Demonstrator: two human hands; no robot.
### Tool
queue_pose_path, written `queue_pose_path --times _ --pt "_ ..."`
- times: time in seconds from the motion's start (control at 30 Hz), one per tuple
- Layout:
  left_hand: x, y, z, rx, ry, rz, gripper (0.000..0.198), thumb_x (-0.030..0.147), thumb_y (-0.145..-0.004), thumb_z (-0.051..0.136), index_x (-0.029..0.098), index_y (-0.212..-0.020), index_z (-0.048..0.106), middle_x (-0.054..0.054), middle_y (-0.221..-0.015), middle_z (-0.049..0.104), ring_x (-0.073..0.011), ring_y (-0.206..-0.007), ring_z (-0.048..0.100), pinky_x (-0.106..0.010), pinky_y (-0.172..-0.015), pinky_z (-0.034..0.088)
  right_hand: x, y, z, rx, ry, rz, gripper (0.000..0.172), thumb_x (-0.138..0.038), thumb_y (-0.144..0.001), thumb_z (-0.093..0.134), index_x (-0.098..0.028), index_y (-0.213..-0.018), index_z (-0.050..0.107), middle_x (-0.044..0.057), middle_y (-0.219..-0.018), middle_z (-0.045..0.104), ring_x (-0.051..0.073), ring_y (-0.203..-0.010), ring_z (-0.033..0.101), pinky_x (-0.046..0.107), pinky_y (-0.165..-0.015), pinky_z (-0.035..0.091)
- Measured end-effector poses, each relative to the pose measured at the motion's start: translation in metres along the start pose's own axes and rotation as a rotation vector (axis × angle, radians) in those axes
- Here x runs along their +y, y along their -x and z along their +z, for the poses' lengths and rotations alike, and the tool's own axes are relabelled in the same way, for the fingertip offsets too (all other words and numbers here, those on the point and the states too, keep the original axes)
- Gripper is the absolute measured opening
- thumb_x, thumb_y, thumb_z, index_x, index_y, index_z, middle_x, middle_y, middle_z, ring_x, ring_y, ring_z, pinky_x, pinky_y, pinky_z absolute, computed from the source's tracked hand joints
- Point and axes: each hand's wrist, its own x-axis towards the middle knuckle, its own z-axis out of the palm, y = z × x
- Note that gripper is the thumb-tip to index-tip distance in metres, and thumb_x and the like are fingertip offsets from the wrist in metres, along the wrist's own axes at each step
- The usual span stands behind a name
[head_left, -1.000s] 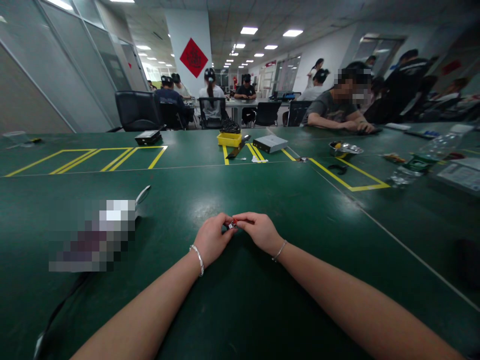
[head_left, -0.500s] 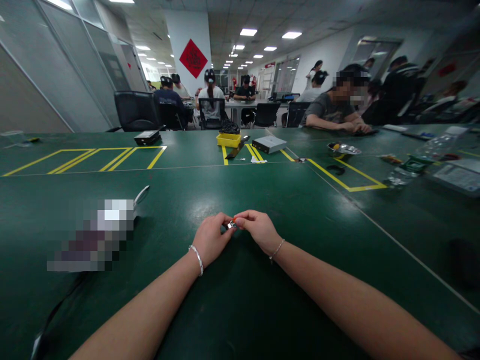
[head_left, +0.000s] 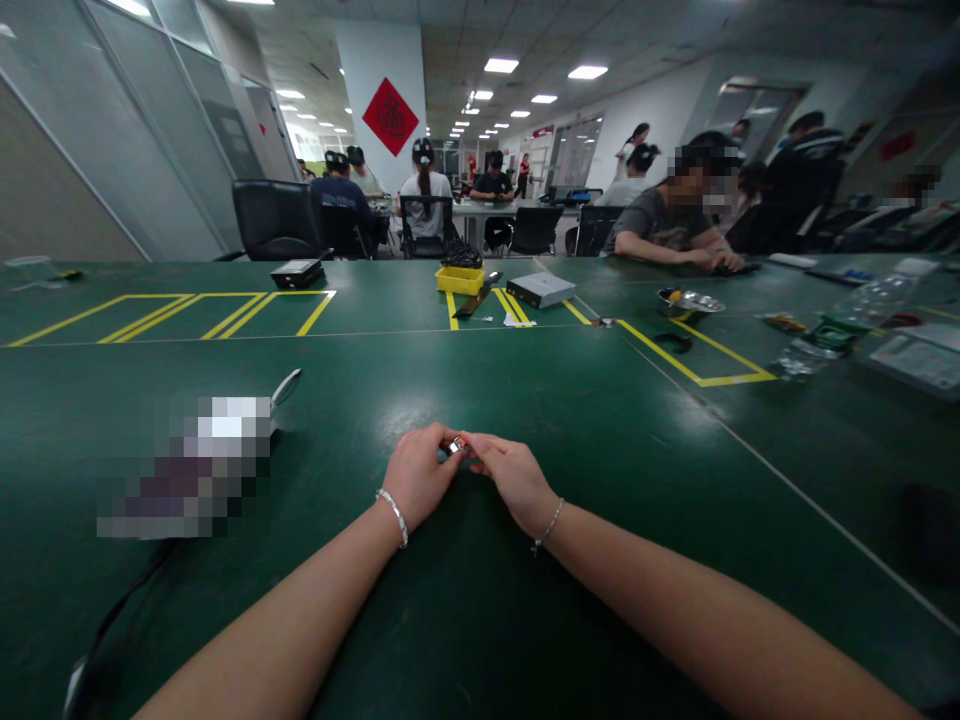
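Close together over the green table, my two hands meet at a small shiny metal piece point(head_left: 456, 446) with an orange-red part. My left hand point(head_left: 417, 468) pinches its silver side between thumb and fingertips. From the other side, the closed fingers of my right hand point(head_left: 517, 480) press on the orange-red end and hide much of it. The piece is too small and covered to tell its kind.
To the left lies a blurred-out flat item point(head_left: 199, 470) with a strap. Farther back are a yellow tray point(head_left: 460, 280), a grey box point(head_left: 541, 290), a black box point(head_left: 296, 273), a foil dish point(head_left: 694, 302) and a plastic bottle point(head_left: 847, 325). A co-worker point(head_left: 675, 225) sits across at the right.
My right hand has shifted slightly down, its fingers now curling lower around the piece and covering more of the orange-red part. My left hand keeps its pinch.
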Motion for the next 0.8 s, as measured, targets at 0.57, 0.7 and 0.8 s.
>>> queue_pose_path --times 0.57,0.7,0.8 --pt "0.0017 0.0001 -0.0009 0.011 -0.052 0.039 0.01 0.026 -0.073 0.056 0.017 -0.076 0.057 -0.002 -0.074 0.063 -0.0176 -0.075 0.057 -0.032 -0.074 0.042 -0.0083 -0.0019 -0.0042 -0.048 -0.184 0.192 0.025 -0.031 -0.063 0.065 -0.013 -0.081 0.069 0.009 -0.086 0.064 0.011 -0.073 0.055 0.025 -0.065 0.043" --pt "0.0026 -0.0002 -0.002 0.011 -0.061 0.038 0.009 0.026 -0.073 0.056 0.017 -0.076 0.057 -0.002 -0.073 0.063 -0.0174 -0.073 0.057 -0.033 -0.074 0.042 -0.0081 -0.0018 -0.0035 -0.041 -0.197 0.207 0.024 -0.03 -0.063 0.064 -0.013 -0.079 0.069 0.008 -0.083 0.064 0.011 -0.07 0.054 0.024 -0.063 0.043" --pt "0.0024 -0.0002 -0.0025 0.009 -0.07 0.022 0.008 0.026 -0.073 0.055 0.018 -0.075 0.057 -0.002 -0.073 0.063 -0.0178 -0.074 0.057 -0.033 -0.075 0.042 -0.0068 -0.0014 -0.0031 -0.045 -0.172 0.186 0.026 -0.031 -0.063 0.064 -0.012 -0.08 0.069 0.008 -0.083 0.064 0.011 -0.072 0.054 0.025 -0.064 0.043"
